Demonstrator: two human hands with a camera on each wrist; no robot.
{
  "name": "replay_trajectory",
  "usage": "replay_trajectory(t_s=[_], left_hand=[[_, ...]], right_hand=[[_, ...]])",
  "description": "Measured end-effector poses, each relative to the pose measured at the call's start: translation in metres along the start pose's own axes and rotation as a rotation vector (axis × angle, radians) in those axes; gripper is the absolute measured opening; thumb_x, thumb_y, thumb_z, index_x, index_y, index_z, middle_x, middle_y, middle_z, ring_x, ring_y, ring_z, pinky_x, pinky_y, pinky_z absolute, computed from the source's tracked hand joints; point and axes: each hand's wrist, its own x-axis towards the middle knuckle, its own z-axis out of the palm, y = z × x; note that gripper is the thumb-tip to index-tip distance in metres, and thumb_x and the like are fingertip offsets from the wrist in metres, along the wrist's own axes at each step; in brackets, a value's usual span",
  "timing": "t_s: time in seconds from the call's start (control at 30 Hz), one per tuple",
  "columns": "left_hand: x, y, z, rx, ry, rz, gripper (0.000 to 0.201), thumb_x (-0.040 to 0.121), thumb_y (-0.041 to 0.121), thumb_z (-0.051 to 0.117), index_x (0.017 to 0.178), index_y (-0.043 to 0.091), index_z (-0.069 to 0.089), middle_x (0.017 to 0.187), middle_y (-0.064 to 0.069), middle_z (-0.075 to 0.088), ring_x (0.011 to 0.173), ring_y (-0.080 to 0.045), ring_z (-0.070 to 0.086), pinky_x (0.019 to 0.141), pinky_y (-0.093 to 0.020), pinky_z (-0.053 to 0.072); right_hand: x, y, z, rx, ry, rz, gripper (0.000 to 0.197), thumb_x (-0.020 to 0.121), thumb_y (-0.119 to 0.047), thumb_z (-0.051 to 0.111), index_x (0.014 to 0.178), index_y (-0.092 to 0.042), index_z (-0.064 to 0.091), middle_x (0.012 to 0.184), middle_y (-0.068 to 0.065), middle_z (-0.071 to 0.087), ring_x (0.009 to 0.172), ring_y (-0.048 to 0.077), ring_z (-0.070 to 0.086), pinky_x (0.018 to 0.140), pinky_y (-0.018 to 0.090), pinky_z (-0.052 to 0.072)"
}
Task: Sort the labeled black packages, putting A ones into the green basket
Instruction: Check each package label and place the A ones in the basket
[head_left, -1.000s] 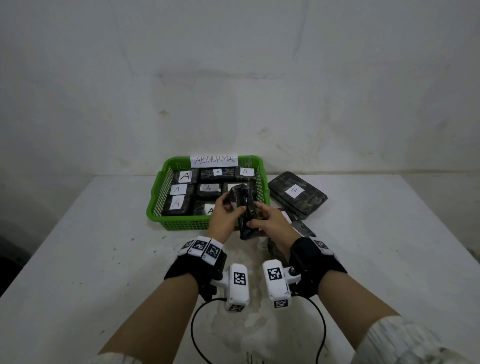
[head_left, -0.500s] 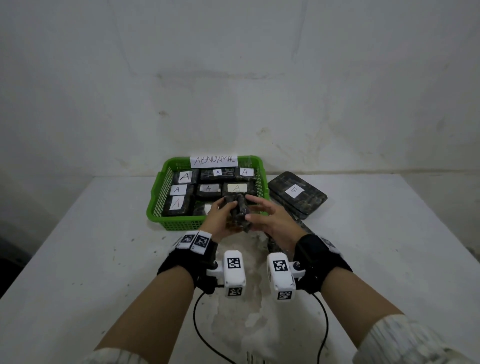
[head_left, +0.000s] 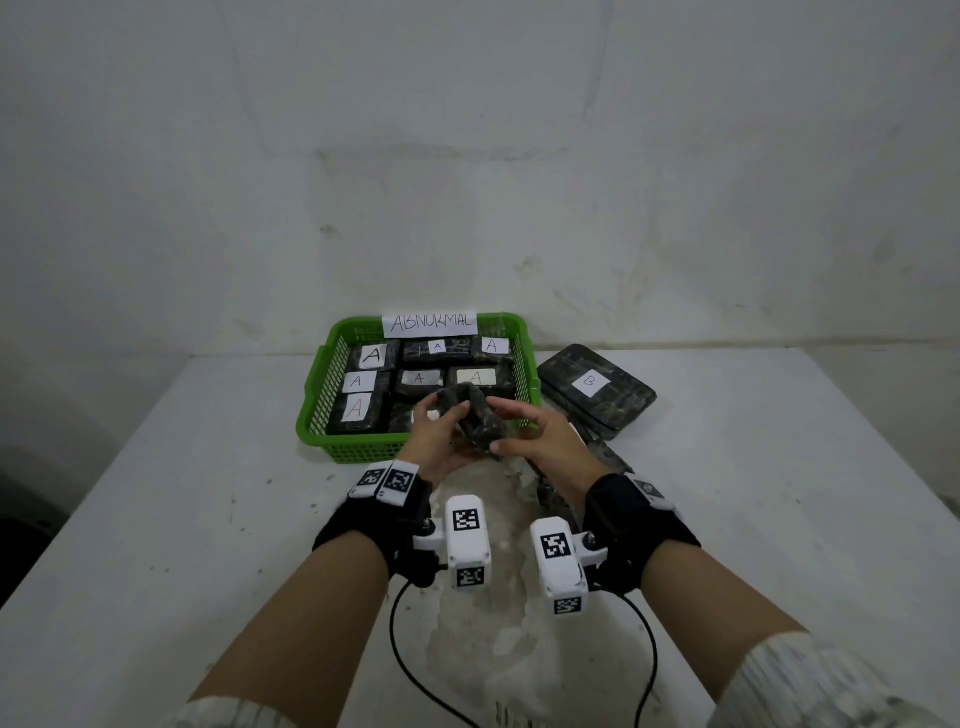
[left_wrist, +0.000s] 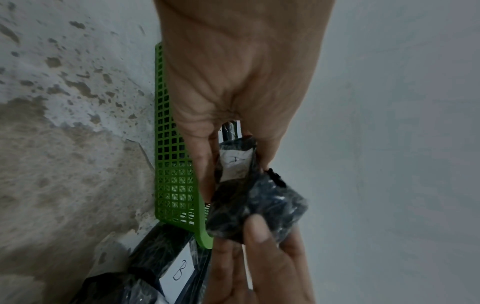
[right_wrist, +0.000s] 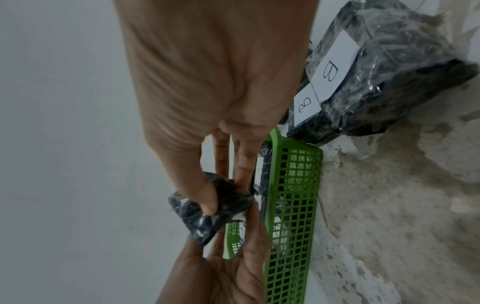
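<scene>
Presently listed: white table (head_left: 156, 519), paint worn and stained at its middle, set against a blotched pale wall (head_left: 467, 156). Green basket (head_left: 311, 410) at the table's far side, sign reading ABNORMAL, holding A-labelled packages (head_left: 370, 356). Stack of B-labelled packages (head_left: 597, 395) just beside the basket's right wall. Black package (head_left: 475, 421) held over the basket's near rim, pinched between left hand (head_left: 441, 436) and right hand (head_left: 540, 441). Bare tabletop lies left and right of the basket.
</scene>
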Motion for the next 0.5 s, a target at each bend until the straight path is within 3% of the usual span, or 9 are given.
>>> replay_trajectory(t_s=[0.13, 0.23, 0.3, 0.4, 0.47, 0.5], left_hand=[[-0.009, 0.005, 0.001, 0.062, -0.051, 0.182, 0.055, 0.087, -0.008, 0.055, 0.123, 0.026, 0.031, 0.115, -0.018, 0.055, 0.104, -0.037, 0.058, 0.069, -0.048, 0.054], [-0.014, 0.008, 0.004, 0.156, -0.174, 0.259, 0.066, 0.079, -0.022, 0.053, 0.118, 0.029, 0.037, 0.107, -0.010, 0.057, 0.107, -0.032, 0.056, 0.078, -0.044, 0.053], [-0.016, 0.010, 0.008, 0.169, -0.272, 0.240, 0.072, 0.077, -0.024, 0.050, 0.120, 0.032, 0.040, 0.111, -0.008, 0.056, 0.107, -0.027, 0.055, 0.085, -0.043, 0.051], [-0.020, 0.012, 0.013, 0.178, -0.368, 0.177, 0.051, 0.086, -0.007, 0.054, 0.125, 0.025, 0.047, 0.119, -0.008, 0.055, 0.110, -0.024, 0.053, 0.089, -0.045, 0.048], [-0.021, 0.012, 0.014, 0.172, -0.380, 0.148, 0.028, 0.087, 0.015, 0.056, 0.115, 0.019, 0.056, 0.116, -0.008, 0.057, 0.109, -0.023, 0.052, 0.084, -0.041, 0.049], [-0.021, 0.012, 0.015, 0.162, -0.374, 0.144, 0.020, 0.088, 0.018, 0.054, 0.108, 0.018, 0.058, 0.111, -0.008, 0.058, 0.106, -0.022, 0.052, 0.080, -0.039, 0.049]], right_hand=[[0.003, 0.012, -0.004, -0.154, -0.021, 0.008, 0.070, 0.075, 0.008, 0.071, 0.137, -0.018, 0.048, 0.126, 0.007, 0.057, 0.111, 0.024, 0.061, 0.096, 0.039, 0.051], [0.008, 0.018, -0.004, -0.170, 0.001, 0.032, 0.070, 0.075, 0.003, 0.074, 0.135, -0.018, 0.045, 0.117, 0.002, 0.058, 0.103, 0.017, 0.061, 0.086, 0.027, 0.052], [0.011, 0.021, -0.003, -0.183, 0.078, 0.016, 0.062, 0.072, 0.007, 0.074, 0.126, -0.012, 0.051, 0.108, 0.004, 0.061, 0.097, 0.021, 0.062, 0.083, 0.028, 0.051], [0.012, 0.024, -0.005, -0.226, 0.163, -0.018, 0.057, 0.064, 0.001, 0.075, 0.114, -0.018, 0.055, 0.100, 0.002, 0.064, 0.099, 0.026, 0.061, 0.087, 0.039, 0.051], [0.013, 0.026, -0.006, -0.247, 0.177, -0.045, 0.056, 0.065, 0.004, 0.074, 0.113, -0.017, 0.057, 0.101, 0.003, 0.065, 0.100, 0.025, 0.060, 0.089, 0.041, 0.051], [0.013, 0.027, -0.008, -0.259, 0.183, -0.056, 0.055, 0.066, 0.008, 0.073, 0.114, -0.014, 0.058, 0.104, 0.006, 0.065, 0.100, 0.024, 0.059, 0.090, 0.041, 0.051]])
